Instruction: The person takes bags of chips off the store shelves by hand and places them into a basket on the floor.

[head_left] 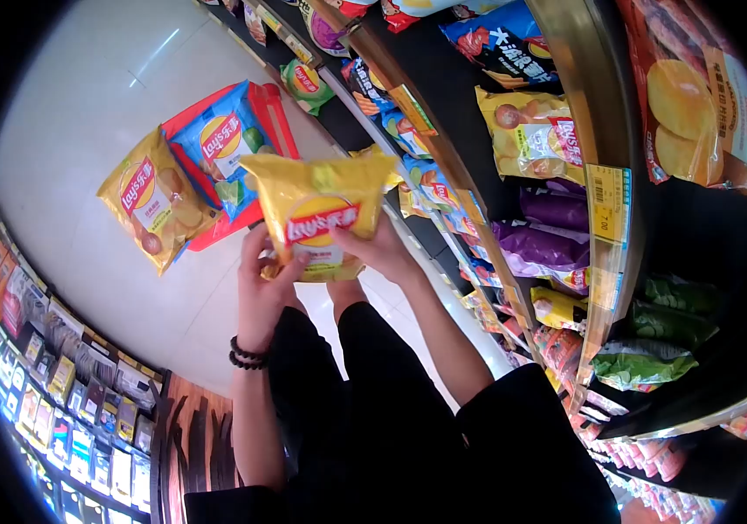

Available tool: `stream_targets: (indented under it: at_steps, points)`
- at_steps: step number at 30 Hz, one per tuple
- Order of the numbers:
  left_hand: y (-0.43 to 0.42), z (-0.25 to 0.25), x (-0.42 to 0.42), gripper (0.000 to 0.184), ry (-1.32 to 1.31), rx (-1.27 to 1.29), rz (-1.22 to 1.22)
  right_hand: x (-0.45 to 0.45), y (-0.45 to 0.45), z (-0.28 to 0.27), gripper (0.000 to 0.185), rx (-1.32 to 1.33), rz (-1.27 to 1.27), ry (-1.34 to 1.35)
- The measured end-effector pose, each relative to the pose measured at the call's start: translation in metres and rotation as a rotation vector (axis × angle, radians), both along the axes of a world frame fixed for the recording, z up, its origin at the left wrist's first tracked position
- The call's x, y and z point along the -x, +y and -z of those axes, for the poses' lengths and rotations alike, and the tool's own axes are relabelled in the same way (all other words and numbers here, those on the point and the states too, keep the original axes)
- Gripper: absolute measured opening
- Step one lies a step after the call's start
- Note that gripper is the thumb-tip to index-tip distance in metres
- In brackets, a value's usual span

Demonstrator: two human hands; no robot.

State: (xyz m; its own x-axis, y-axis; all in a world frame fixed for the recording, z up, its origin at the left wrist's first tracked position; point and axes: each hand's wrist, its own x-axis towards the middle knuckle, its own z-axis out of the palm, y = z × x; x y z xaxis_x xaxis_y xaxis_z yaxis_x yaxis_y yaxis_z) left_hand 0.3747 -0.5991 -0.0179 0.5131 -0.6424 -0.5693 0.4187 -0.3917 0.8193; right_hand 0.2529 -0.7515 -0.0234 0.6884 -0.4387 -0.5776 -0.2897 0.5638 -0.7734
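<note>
A yellow Lay's chip bag (316, 196) is held up in front of me between both hands. My left hand (261, 266) grips its lower left side, with a dark bead bracelet (247, 354) on that wrist. On the right side of the bag, my right hand (378, 251) has its thumb pressed on the front and its fingers hidden behind. Beyond the bag, a red basket (279, 122) stands on the floor. A blue Lay's bag (219, 144) and another yellow Lay's bag (153, 201) lie on or in it, the yellow one reaching past its edge.
Shelves (596, 113) of chip bags run along my right, with yellow bags (530, 131), purple bags (543, 240) and green bags (648, 362). A price tag (609, 203) is on one shelf edge. At the lower left stands a display of small boxed goods (85, 393). Pale tiles cover the floor (68, 113).
</note>
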Motion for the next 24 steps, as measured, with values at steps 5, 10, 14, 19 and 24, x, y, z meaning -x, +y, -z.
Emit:
stream_targets:
  at_steps: [5, 10, 14, 19, 24]
  points:
    - [-0.012, -0.006, 0.022, 0.054, 0.107, 0.076, 0.024, 0.042, -0.001, -0.004, 0.056, 0.004, 0.095, 0.120]
    - [-0.037, -0.004, 0.034, 0.062, 0.075, 0.168, 0.036, 0.067, -0.005, -0.007, 0.057, 0.014, 0.276, 0.026]
    - [-0.073, -0.017, 0.035, 0.066, 0.143, 0.279, -0.002, 0.078, -0.021, -0.017, 0.053, 0.059, 0.486, -0.030]
    - [-0.130, -0.027, 0.031, 0.059, -0.062, 0.336, 0.031, 0.067, -0.070, -0.039, 0.051, 0.203, 0.609, -0.081]
    - [-0.212, -0.027, 0.027, 0.054, -0.385, 0.480, 0.099, 0.055, -0.139, -0.069, 0.052, 0.425, 0.663, -0.142]
